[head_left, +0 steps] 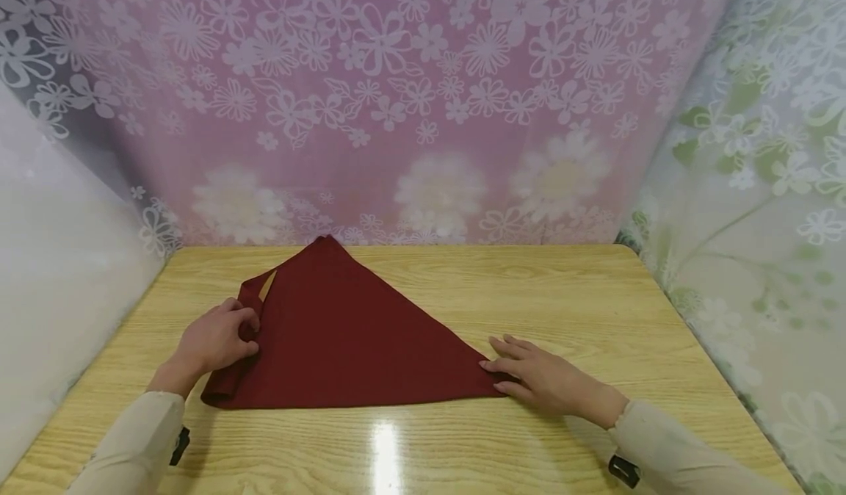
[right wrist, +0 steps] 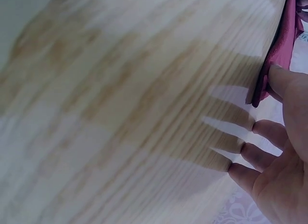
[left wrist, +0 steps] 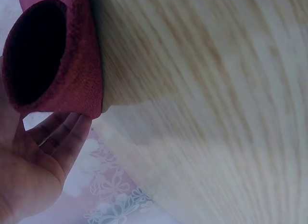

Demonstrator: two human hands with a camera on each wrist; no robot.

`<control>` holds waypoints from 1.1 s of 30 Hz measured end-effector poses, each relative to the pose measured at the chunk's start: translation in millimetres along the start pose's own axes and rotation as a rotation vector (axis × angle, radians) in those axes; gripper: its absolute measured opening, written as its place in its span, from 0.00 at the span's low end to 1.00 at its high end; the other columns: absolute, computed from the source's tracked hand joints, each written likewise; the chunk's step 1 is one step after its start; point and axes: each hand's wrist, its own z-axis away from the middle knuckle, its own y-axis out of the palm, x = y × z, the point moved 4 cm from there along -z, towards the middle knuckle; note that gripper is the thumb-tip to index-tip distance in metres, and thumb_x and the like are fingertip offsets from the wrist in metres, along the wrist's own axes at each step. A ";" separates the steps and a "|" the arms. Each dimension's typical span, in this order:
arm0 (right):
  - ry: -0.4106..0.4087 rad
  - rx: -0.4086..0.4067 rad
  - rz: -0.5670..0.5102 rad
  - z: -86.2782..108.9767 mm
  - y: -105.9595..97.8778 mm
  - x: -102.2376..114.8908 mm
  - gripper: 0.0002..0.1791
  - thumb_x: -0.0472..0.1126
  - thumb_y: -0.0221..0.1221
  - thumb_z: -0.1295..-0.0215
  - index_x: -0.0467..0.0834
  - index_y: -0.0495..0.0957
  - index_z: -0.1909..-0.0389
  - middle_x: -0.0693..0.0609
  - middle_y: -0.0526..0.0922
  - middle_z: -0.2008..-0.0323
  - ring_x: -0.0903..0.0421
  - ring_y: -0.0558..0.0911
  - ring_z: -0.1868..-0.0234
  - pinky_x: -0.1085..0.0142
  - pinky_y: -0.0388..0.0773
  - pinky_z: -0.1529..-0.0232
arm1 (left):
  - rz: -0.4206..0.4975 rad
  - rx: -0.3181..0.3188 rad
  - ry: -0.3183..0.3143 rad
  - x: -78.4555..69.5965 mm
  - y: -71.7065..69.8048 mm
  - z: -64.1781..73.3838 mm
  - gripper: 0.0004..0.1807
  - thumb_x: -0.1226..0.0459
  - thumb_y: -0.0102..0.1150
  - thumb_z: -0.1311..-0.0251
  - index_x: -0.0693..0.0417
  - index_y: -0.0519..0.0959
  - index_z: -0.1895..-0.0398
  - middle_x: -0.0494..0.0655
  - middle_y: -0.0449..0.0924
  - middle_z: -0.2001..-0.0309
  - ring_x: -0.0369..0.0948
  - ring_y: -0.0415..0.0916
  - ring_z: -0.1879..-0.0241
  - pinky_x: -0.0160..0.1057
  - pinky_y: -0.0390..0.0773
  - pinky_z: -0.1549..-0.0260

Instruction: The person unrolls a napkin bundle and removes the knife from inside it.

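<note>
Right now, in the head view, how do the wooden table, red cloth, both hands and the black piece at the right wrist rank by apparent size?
1. Wooden table
2. Red cloth
3. Left hand and right hand: too alike to rank
4. Black piece at the right wrist

Head view looks forward-down; both nearer wrist views share the red cloth (head_left: 337, 341).

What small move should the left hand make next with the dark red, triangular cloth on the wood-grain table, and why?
Probably the left hand should press down the curled left edge of the dark red, triangular cloth: in the left wrist view this edge stands up as an open, rounded loop. The right hand touches the opposite corner.
</note>
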 end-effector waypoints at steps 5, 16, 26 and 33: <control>0.003 -0.004 -0.011 0.4 2.8 -1.4 0.22 0.49 0.52 0.29 0.49 0.73 0.36 0.40 0.60 0.31 0.39 0.59 0.32 0.46 0.63 0.39 | 0.008 -0.013 -0.017 1.4 0.0 1.0 0.11 0.60 0.67 0.54 0.50 0.77 0.67 0.50 0.68 0.64 0.43 0.67 0.74 0.45 0.70 0.77; 0.028 0.008 -0.052 1.6 7.4 -3.0 0.23 0.51 0.50 0.28 0.49 0.72 0.36 0.40 0.58 0.30 0.38 0.56 0.31 0.45 0.60 0.38 | 0.132 -0.021 -0.081 23.3 4.3 8.0 0.12 0.61 0.66 0.50 0.53 0.75 0.65 0.59 0.69 0.59 0.45 0.69 0.72 0.48 0.71 0.72; 0.018 -0.014 -0.061 3.0 5.4 -1.7 0.22 0.50 0.51 0.28 0.48 0.72 0.36 0.39 0.59 0.30 0.37 0.56 0.31 0.44 0.60 0.38 | 0.191 -0.013 -0.085 39.8 0.8 15.3 0.11 0.60 0.64 0.46 0.54 0.76 0.63 0.58 0.69 0.59 0.46 0.69 0.70 0.48 0.70 0.70; 0.005 -0.020 -0.068 3.6 6.0 -1.7 0.22 0.48 0.52 0.28 0.47 0.72 0.37 0.39 0.59 0.30 0.37 0.56 0.31 0.44 0.60 0.38 | 0.295 -0.038 -0.077 51.8 5.2 16.1 0.09 0.63 0.63 0.43 0.56 0.77 0.62 0.53 0.66 0.65 0.45 0.61 0.68 0.44 0.65 0.69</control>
